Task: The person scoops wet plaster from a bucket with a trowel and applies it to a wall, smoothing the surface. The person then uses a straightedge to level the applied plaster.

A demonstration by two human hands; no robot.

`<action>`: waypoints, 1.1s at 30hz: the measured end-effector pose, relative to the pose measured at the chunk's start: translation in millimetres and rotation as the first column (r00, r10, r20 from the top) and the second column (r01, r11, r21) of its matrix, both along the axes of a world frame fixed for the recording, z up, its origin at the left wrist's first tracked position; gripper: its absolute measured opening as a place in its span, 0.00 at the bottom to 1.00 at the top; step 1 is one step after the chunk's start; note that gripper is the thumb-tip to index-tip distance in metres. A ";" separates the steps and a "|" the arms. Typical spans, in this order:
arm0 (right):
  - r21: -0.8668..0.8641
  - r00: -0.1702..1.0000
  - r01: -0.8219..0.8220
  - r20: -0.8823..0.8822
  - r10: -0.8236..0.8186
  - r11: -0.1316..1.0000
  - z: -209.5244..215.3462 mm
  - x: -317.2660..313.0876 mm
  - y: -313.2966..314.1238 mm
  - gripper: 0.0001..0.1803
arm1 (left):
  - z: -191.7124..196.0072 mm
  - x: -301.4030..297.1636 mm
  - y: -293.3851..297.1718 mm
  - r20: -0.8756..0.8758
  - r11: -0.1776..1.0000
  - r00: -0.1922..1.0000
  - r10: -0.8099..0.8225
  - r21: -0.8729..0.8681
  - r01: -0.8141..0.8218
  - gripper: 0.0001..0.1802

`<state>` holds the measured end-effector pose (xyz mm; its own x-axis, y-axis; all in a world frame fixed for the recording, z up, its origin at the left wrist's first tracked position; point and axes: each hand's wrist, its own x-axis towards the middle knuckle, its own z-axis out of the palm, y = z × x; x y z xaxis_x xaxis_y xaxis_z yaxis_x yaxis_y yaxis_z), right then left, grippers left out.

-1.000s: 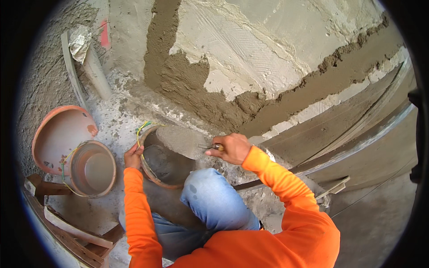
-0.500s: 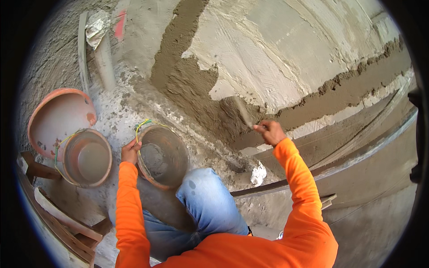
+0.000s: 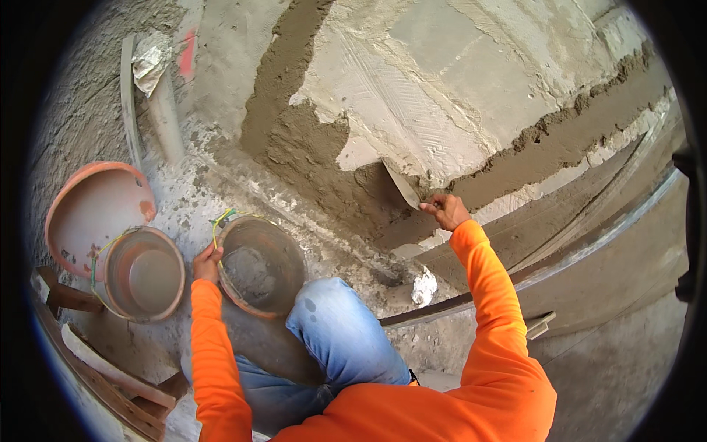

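My right hand (image 3: 446,212) is closed round the handle of a trowel (image 3: 401,186), whose blade lies edge-on against wet mortar (image 3: 324,169) on the wall. The darker mortar runs in an upright strip and along the wall's foot, around a paler, rough bare area (image 3: 412,96). My left hand (image 3: 208,263) grips the rim of a bucket (image 3: 286,283) beside my knee. Some grey mortar (image 3: 254,269) sits in the bottom of that bucket, and a green and yellow cord is tied at its rim.
Left of my left hand stands a second bucket (image 3: 177,258) holding greyish liquid, with a large reddish basin (image 3: 55,214) behind it. Wooden pieces (image 3: 118,361) lie at lower left. A pipe (image 3: 166,125) with a wrapped top rises at the back left. Crumpled foil (image 3: 424,287) is near my knee.
The trowel blade has turned and shows as a narrower, lighter face against the mortar. My left hand and the bucket have shifted slightly left and down in view.
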<state>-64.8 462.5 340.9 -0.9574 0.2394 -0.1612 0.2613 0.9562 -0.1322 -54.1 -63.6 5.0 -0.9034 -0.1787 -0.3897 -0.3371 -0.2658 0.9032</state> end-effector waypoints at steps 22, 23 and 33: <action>-0.111 0.995 -0.044 0.082 0.053 0.993 -54.8 55.5 -26.0 0.23 | 26.0 5.0 10.4 0.020 0.990 0.994 -0.112 -0.081 0.113 0.26; -0.055 0.985 -0.166 0.047 0.169 0.985 -74.4 58.6 -38.8 0.22 | 34.7 9.8 18.6 0.050 0.984 0.986 -0.156 -0.075 0.160 0.26; 0.062 0.575 -0.810 0.283 0.768 0.583 -296.5 43.3 -188.5 0.18 | 67.9 20.0 83.6 -0.073 0.923 0.921 -0.382 -0.075 0.377 0.29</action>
<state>-21.4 274.0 44.4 -0.7253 -0.5530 -0.4100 -0.6086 0.7934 0.0066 -34.2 20.0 72.9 -0.9372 0.1639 -0.3077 -0.3234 -0.0791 0.9429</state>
